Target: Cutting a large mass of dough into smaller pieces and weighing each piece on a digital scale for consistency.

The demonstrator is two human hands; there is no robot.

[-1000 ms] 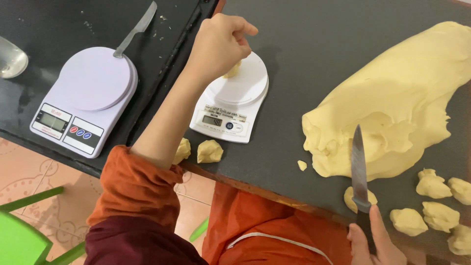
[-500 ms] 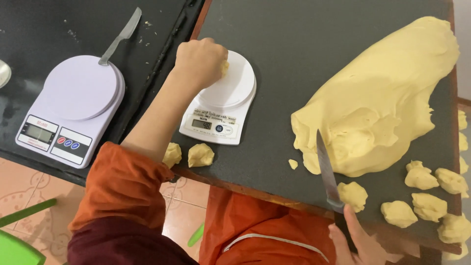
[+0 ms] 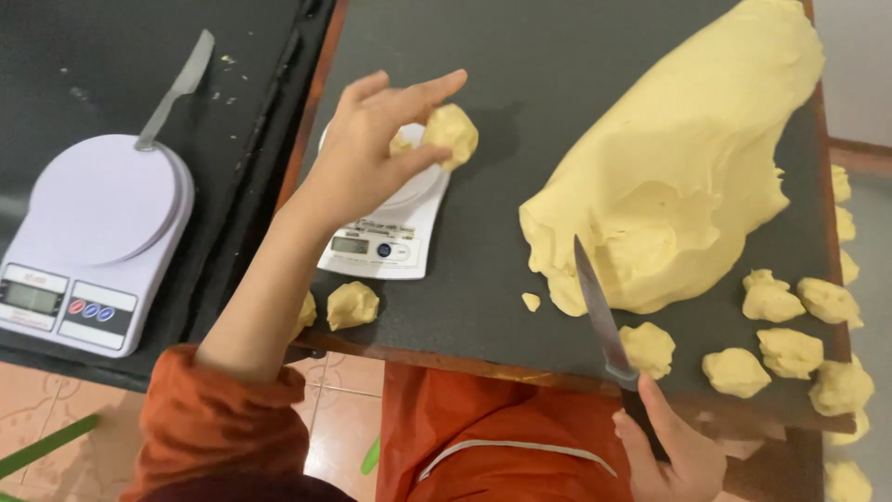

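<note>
While the left hand [image 3: 372, 149] pinches a small lump of dough [image 3: 452, 132] between thumb and fingers [image 3: 423, 91], the lump hangs just above the right edge of the white kitchen scale [image 3: 390, 237] at the upper middle of the frame, and I cannot tell whether it touches the pan. A smaller bit of dough seems to lie on the pan under the hand. Doing this well probably means keeping the pinch light so the soft dough is not squashed or smeared, and keeping the hand's weight off the pan so the reading stays true. Low in the frame, the right hand [image 3: 674, 451] is closed round the handle of a knife [image 3: 602, 316], whose blade points up toward the big mass of dough [image 3: 688, 158] filling the right side of the dark worktop [image 3: 548, 56]. Cut pieces [image 3: 790, 351] sit in a loose group at the lower right, with two more [image 3: 351, 304] near the front edge below the scale. At the left, a second, larger scale [image 3: 98, 237] rests on a black tray, and a scraper [image 3: 175, 88] lies with its end on the pan.
</note>
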